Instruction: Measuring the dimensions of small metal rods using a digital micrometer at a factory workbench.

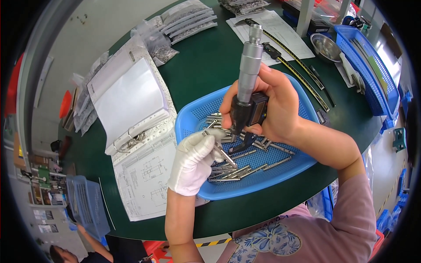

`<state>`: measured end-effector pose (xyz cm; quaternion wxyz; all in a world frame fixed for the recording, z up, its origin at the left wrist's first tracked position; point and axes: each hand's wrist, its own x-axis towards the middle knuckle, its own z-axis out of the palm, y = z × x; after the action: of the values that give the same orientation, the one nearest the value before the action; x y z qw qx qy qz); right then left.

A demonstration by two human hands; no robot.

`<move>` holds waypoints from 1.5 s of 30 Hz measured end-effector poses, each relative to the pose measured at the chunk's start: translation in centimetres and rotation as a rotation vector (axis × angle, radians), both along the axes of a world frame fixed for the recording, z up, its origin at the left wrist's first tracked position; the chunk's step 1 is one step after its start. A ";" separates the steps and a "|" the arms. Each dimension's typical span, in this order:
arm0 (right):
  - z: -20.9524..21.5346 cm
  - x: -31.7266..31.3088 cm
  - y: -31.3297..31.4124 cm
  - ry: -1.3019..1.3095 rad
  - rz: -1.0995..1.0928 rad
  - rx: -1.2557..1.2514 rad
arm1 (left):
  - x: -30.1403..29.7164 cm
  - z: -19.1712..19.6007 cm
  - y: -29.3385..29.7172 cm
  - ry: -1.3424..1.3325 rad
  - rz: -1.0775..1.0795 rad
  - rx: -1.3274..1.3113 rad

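My right hand (280,101), bare, is wrapped round a digital micrometer (249,74) with a silver thimble and a black body, held with its frame pointing down. In a white glove, my left hand (190,162) pinches a slim metal pin (226,155) between thumb and fingers. The pin's free end slants down, close to the micrometer's frame; whether they touch I cannot tell. Both hands are over a blue perforated basket (250,193), where several loose metal pins (278,162) lie in a jumble.
Left of the basket lies an open ring binder (129,105) above a technical drawing (149,179). Bags of metal parts (188,19) sit at the back. Two calipers (302,83), a metal bowl (325,46) and a blue basket (366,65) stand right. Another person (66,254) is at lower left.
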<state>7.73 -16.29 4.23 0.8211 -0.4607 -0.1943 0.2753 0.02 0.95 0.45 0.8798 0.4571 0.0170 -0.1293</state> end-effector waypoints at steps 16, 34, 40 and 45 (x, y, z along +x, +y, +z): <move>-0.1 -0.3 0.1 0.085 0.050 0.063 | -0.1 0.3 0.2 0.151 -0.107 -0.050; -0.7 -0.5 0.4 0.081 0.086 0.100 | 0.1 0.5 0.1 0.266 -0.171 -0.056; -0.7 -0.6 0.6 0.056 0.073 0.103 | 0.2 0.2 0.3 0.252 -0.183 -0.091; -0.6 -0.7 0.6 0.066 0.052 0.070 | 0.2 0.4 0.0 0.300 -0.158 -0.086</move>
<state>6.98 -15.72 3.67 0.8352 -0.4172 -0.1885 0.3049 0.27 0.98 0.87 0.8732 0.3945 0.1066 -0.2656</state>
